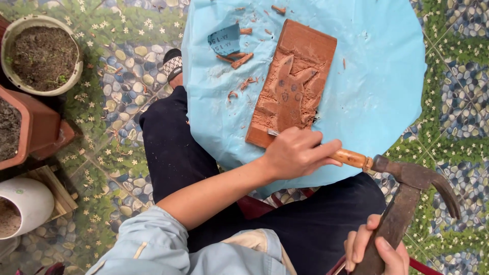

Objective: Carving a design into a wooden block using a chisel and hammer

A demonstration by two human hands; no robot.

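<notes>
A reddish wooden board (295, 76) with a carved relief figure lies on a light blue sheet (377, 66) over a round surface. My left hand (295, 153) grips a chisel (349, 158) with a wooden handle; its blade tip touches the board's lower edge. My right hand (374, 249) holds a rusty claw hammer (407, 198) by its handle, the head touching the end of the chisel handle. Wood chips (237, 58) lie scattered on the sheet left of the board.
Plant pots stand at the left: a round pale pot with soil (41, 56), a brown angular pot (23, 127), a white pot (25, 203). My dark trouser legs (173, 147) and a shoe (173, 63) rest on the pebble-and-flower patterned floor (458, 76).
</notes>
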